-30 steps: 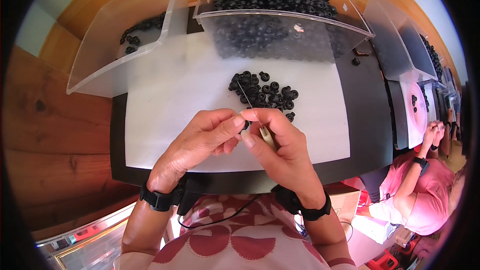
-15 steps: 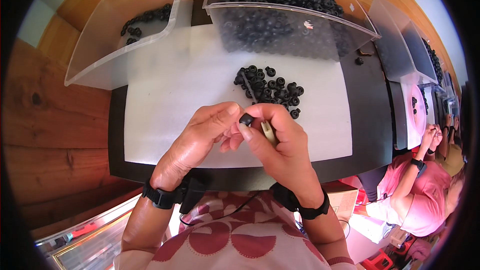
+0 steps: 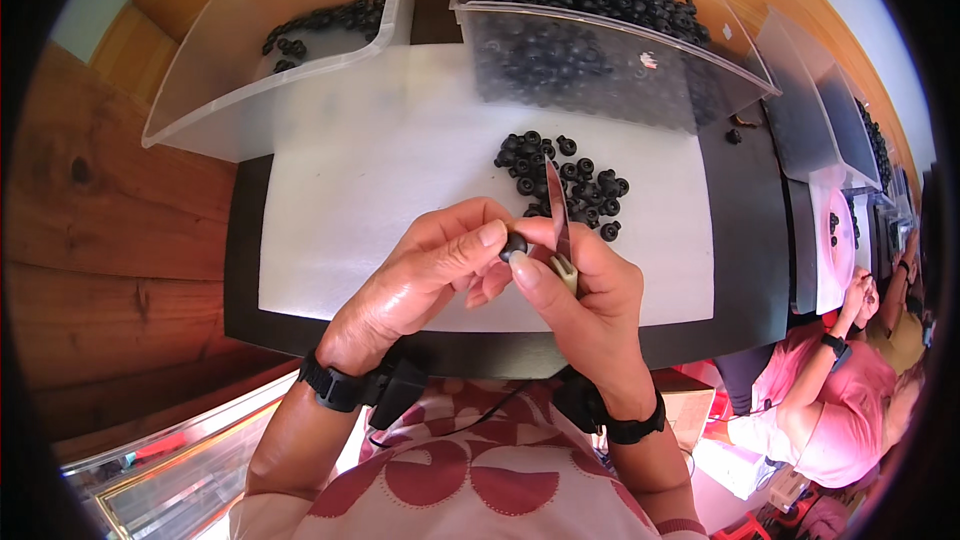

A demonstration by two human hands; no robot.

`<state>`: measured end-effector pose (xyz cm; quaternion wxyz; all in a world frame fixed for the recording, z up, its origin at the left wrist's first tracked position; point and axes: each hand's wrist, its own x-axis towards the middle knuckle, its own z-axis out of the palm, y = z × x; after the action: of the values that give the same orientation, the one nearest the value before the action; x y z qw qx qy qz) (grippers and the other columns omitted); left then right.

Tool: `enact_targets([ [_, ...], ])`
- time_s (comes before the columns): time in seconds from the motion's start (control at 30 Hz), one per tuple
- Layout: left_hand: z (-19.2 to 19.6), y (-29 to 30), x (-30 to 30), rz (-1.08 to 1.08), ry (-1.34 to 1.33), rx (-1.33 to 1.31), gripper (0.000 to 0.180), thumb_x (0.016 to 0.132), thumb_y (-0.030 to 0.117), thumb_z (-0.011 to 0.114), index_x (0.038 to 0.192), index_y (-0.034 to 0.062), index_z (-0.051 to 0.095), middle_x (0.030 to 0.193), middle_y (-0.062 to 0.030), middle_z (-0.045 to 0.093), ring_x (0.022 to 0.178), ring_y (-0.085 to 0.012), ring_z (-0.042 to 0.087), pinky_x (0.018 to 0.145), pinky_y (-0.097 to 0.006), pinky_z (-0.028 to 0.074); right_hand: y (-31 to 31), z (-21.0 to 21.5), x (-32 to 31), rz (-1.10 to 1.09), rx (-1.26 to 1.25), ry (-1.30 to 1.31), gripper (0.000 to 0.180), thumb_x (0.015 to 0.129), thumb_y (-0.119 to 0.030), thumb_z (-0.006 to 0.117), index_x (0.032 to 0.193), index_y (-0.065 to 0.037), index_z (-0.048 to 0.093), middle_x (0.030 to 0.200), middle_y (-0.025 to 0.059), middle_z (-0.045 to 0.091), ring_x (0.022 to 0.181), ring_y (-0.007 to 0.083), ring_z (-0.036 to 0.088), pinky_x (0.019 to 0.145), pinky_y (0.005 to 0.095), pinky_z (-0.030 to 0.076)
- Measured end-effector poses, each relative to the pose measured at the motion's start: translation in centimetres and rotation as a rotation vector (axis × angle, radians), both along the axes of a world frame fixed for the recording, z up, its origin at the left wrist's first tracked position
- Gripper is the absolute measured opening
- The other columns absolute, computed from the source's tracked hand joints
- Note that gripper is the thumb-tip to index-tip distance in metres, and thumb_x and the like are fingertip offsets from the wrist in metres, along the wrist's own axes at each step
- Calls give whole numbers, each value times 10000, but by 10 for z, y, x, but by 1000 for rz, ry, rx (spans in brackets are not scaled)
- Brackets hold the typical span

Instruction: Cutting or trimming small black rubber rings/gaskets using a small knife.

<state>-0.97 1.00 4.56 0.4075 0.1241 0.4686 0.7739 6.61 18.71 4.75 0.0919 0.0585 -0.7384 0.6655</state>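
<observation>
Above the near part of a white mat (image 3: 370,190), my two hands meet at a small rounded black part (image 3: 513,246). My left hand (image 3: 425,265) pinches it between thumb and fingers. My right hand (image 3: 590,310) rests its thumb tip against the same part and holds a small knife (image 3: 557,195) by its pale handle, which is mostly hidden in the palm. The blade points away from me, over a loose pile of black knob-like parts (image 3: 582,185) on the mat.
A clear bin (image 3: 620,25) heaped with black parts stands at the back. Another clear bin (image 3: 250,105), holding fewer, is at back left. One part (image 3: 734,136) lies on the dark table (image 3: 745,280). At right, a co-worker in pink (image 3: 830,400) sits near a pink tray (image 3: 830,280).
The knife blade has swung to stand out clearly, pointing away from me. The black part has turned between my fingers. The whole view has shifted slightly.
</observation>
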Motion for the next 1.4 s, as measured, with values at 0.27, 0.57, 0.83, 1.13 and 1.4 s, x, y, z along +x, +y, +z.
enact_targets([
  [0.27,-1,1,5,6,-99,79,408,1039,433,577,1090,31,633,766,6,535,675,-95,477,606,-261,369,-10,15,-6,54,-415,-181,129,1015,-100,639,1025,28,635,855,40,670,746,91,666,694,231,527],
  [0.57,-11,-5,2,-37,-143,122,488,1056,432,536,1248,-10,608,783,-10,521,679,-115,461,608,-268,366,-14,2,-14,-4,-375,-173,187,1026,-160,634,1053,20,675,659,-34,539,509,17,403,454,210,290],
  [0.83,-19,-11,-5,-57,-94,156,445,1066,404,524,1247,4,595,796,-12,536,703,-111,483,619,-264,373,-12,4,-20,8,-259,-236,215,1038,-199,625,1012,14,630,816,-1,655,744,33,566,658,198,454],
  [1.13,-31,-9,-8,33,-157,154,347,1052,399,550,1055,53,587,822,-21,570,708,-108,502,637,-249,401,-3,-4,-11,-2,-87,-234,243,1023,-226,637,1112,-9,575,796,-12,554,701,47,466,607,222,387],
  [1.4,-37,-9,-8,14,-169,131,341,1054,380,544,1057,42,588,819,-34,584,714,-126,533,633,-260,410,-10,-7,-27,26,-59,-204,220,1005,-205,661,1000,-8,565,810,26,600,753,61,524,648,239,445],
])
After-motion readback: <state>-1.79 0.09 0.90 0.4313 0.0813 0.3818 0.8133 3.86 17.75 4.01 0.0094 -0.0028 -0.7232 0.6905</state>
